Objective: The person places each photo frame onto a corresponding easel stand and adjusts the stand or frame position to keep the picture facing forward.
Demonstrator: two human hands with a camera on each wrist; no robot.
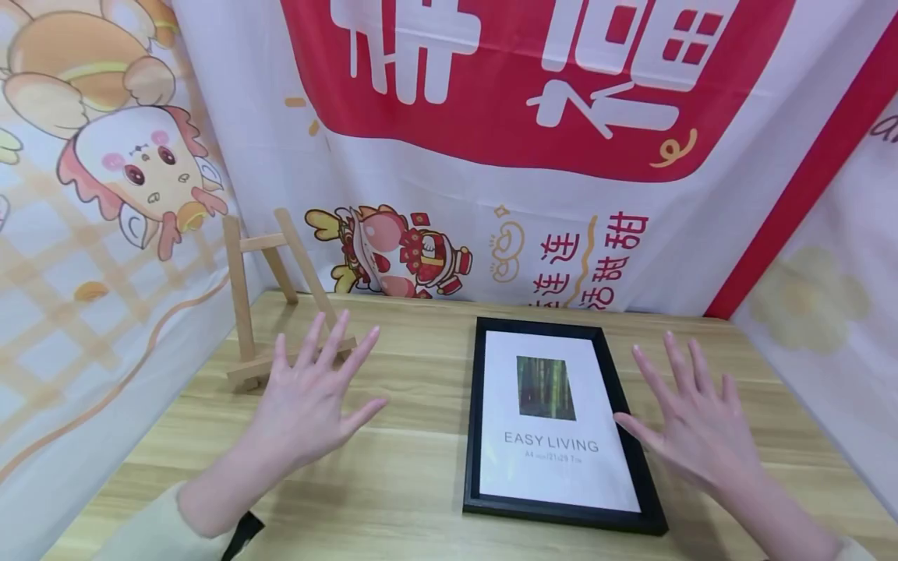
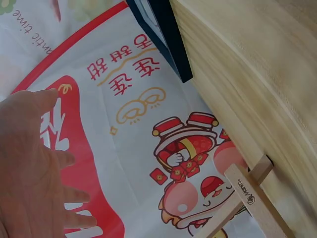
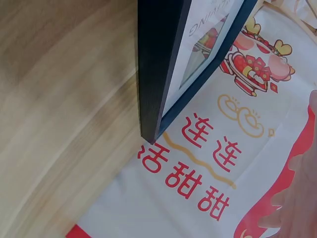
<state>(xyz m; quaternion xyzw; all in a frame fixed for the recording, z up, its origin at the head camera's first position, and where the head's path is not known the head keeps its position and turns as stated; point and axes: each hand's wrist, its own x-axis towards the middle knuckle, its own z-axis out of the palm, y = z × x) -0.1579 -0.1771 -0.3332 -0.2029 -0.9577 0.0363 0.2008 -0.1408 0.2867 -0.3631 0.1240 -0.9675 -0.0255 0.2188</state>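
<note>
A black picture frame lies flat on the wooden table, its white insert printed with a small bamboo picture and "EASY LIVING". Left of it, a small wooden tabletop easel stands near the back left corner. My left hand hovers in front of the easel with its fingers spread, holding nothing; it covers part of the easel's ledge. On the other side, my right hand is held with spread fingers by the frame's right edge, also holding nothing. Its thumb overlaps that edge in the head view; whether it touches, I cannot tell.
A white printed cloth with red shapes and characters hangs behind the table. More printed cloth walls the left side, and another sheet the right. A small black object shows by the left sleeve.
</note>
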